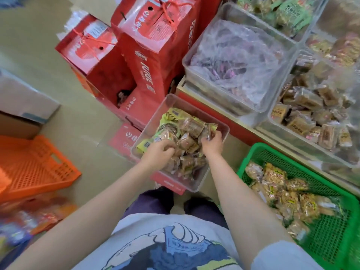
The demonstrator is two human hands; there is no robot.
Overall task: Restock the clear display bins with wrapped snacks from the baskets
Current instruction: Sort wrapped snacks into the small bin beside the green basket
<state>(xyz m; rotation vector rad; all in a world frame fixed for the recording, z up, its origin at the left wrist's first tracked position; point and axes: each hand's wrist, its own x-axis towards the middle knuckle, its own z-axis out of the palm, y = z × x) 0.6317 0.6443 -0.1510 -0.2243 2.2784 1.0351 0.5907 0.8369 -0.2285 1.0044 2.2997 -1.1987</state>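
A clear display bin [224, 128] sits low in front of me on a red carton, holding several wrapped snacks [188, 145] in brown and yellow-green wrappers. Both my hands are inside it. My left hand [158, 152] has its fingers curled down round wrapped snacks in the near left part of the bin. My right hand [212, 142] pinches a wrapped snack near the bin's right wall. A green basket [253, 152] at my right holds several wrapped snacks [282, 188] in yellow-brown wrappers.
An orange basket [35, 168] stands at my left. Red gift cartons [148, 61] are stacked behind the bin. On the shelf at right stand more clear bins [187, 61] with wrapped snacks. A cardboard box [21, 106] is at far left.
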